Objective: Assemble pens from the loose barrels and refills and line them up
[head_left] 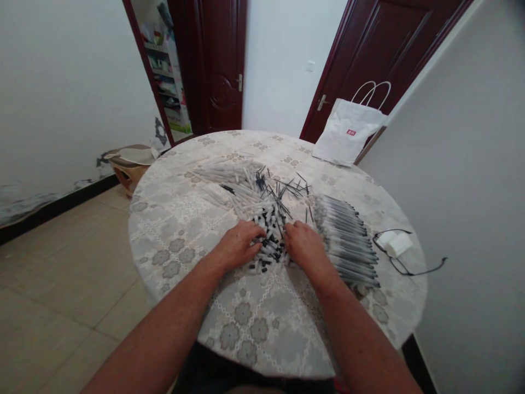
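Observation:
A heap of small pen caps (270, 249), white and black, lies at the middle of the round table. At its left edge is my left hand (243, 243), fingers apart around some caps. My right hand (301, 241) touches the heap's right side with its fingers bent down; whatever its fingertips hold is hidden. Clear pen barrels (217, 180) are spread behind the heap. Thin dark refills (287, 191) lie crossed beside them. To the right of my right hand, assembled-looking pens (348, 241) lie in a dense row.
The table (241, 328) has a patterned cloth. Black-framed glasses (404, 268) and a white item (396, 242) lie at its right edge. A white paper bag (348, 131) stands at the back right. A wooden stool (129, 169) is beyond the left edge.

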Demonstrator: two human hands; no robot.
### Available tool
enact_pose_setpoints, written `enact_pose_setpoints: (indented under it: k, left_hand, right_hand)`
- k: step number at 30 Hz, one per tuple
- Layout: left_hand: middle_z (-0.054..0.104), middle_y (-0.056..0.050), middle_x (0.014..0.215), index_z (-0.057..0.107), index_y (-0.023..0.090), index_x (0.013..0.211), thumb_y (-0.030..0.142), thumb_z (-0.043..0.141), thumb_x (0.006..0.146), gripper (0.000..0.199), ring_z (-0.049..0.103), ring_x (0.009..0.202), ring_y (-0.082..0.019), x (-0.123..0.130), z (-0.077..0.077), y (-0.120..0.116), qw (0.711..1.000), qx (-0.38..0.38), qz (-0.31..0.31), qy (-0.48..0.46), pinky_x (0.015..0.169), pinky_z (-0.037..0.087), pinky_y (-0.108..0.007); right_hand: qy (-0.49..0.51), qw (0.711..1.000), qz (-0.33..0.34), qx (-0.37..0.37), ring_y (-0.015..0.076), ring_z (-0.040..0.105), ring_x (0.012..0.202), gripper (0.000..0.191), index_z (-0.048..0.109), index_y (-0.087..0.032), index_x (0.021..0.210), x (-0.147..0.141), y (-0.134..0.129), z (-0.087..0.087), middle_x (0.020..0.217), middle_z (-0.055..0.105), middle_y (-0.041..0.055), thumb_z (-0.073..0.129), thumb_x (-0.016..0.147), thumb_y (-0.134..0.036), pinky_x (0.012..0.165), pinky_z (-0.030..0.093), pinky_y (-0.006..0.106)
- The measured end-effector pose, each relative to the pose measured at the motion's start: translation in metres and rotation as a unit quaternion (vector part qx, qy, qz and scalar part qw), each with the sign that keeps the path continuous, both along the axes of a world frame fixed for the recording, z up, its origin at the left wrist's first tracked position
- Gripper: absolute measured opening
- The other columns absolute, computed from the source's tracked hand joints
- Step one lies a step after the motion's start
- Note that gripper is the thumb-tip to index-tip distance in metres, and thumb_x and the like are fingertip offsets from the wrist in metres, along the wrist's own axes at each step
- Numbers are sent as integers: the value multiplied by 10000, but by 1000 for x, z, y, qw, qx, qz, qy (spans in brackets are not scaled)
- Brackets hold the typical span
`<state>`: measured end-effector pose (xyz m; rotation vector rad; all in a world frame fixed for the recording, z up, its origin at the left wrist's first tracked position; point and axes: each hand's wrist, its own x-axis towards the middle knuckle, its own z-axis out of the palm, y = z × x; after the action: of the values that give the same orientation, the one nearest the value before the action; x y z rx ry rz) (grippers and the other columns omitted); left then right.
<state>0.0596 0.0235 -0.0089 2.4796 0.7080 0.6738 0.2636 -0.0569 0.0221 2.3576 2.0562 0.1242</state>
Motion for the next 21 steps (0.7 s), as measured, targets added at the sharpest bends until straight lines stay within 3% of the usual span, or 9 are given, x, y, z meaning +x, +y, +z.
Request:
enact_pose_setpoints:
  k: [9,14,21]
  left_hand:
    - [675,-88,1053,697,228,1088,144,553,838,301,587,1063,-260,0,7,-7,998,20,-47,25,988,446,-384]
    - [677,-92,1073,681,222,1096,169,562,856,273,594,1061,-261,1,2,-5,999,24,-12,46,967,459,-381]
    - [674,-86,1055,664,216,1088,226,548,919,205,602,1044,-249,2,-4,-1,996,41,48,62,946,469,-378]
  right_hand:
    - [45,999,12,29,210,649,936,199,683,-209,1031,5,1,-9,1010,669,91,500,1012,-283,764,447,280]
    - [121,984,15,126,201,629,956,185,686,-199,1056,14,0,-10,1034,668,95,521,977,-226,842,451,277]
    - [218,928,81,291,221,621,900,164,671,-164,991,21,0,-7,950,659,94,527,915,-153,841,467,318]
